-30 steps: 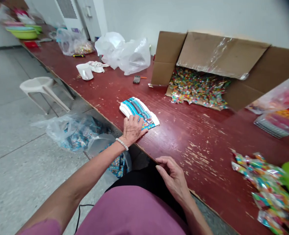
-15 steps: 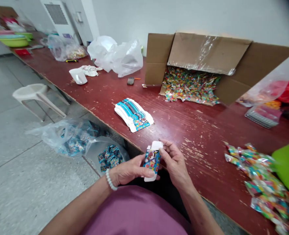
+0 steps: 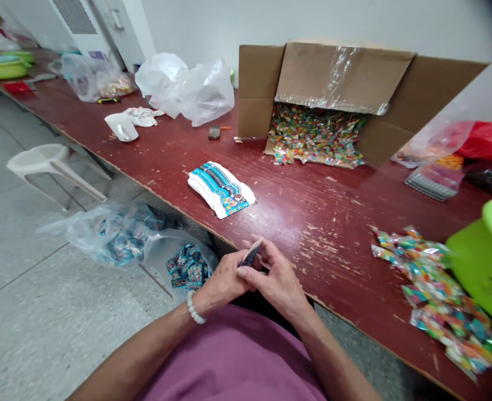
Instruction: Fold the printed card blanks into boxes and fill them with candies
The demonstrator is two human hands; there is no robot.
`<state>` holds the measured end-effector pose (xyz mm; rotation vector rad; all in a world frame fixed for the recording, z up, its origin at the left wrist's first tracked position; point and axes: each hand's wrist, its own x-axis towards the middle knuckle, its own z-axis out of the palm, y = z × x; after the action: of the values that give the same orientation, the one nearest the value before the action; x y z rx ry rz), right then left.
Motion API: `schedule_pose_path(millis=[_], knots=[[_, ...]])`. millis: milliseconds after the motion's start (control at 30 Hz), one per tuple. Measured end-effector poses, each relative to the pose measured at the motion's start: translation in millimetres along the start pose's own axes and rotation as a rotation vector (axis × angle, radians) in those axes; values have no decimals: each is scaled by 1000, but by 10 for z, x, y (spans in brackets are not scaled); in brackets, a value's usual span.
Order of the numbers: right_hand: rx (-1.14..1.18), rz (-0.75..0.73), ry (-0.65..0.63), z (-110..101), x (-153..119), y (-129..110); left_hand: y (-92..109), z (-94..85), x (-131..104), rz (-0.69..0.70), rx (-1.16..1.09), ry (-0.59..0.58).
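Observation:
Between my two hands, just off the table's front edge, is a small blue printed carton (image 3: 251,257), tilted so that mostly its narrow side and a pale flap show. My left hand (image 3: 226,277), with a bracelet of pale beads at the wrist, is closed round the carton's lower part. My right hand (image 3: 276,275) grips it from the other side, the thumb lying across its near face. The carton's lower end is hidden by my fingers. Beyond my hands, a fanned stack of flat blue-and-white cartons (image 3: 221,189) lies on the red table (image 3: 288,195).
A cardboard box (image 3: 346,78) on its side spills wrapped candies (image 3: 316,133). More wrapped candies (image 3: 438,289) lie at right by a green tub (image 3: 475,267). On the floor, plastic bags (image 3: 121,236) hold blue cartons (image 3: 190,266), near a white stool (image 3: 41,159). A white mug (image 3: 122,127) stands further back.
Both hands have drawn closer together around the carton. It has turned from showing its printed front to a narrow, tilted view. The camera view has shifted slightly to the right.

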<state>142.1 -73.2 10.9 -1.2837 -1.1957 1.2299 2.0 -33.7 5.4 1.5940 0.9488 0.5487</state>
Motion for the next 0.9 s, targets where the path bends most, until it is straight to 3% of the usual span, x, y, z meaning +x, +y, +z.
schedule_pose_path(millis=[133, 300, 400, 733, 800, 900], knots=[[-127, -24, 18, -2, 6, 7, 42, -5, 11, 78, 53, 2], [-211, -14, 80, -4, -6, -4, 191, -9, 17, 100, -62, -196], [-255, -23, 125, 29, -20, -66, 213, -18, 23, 77, -80, -250], [-340, -77, 204, 40, -72, -154, 109, 69, -3, 43, -2, -94], [-364, -132, 205, 9, -91, -167, 126, 84, 1, 61, -43, -99], [-467, -329, 261, -70, -119, -224, 186, 55, 8, 61, -114, -136]])
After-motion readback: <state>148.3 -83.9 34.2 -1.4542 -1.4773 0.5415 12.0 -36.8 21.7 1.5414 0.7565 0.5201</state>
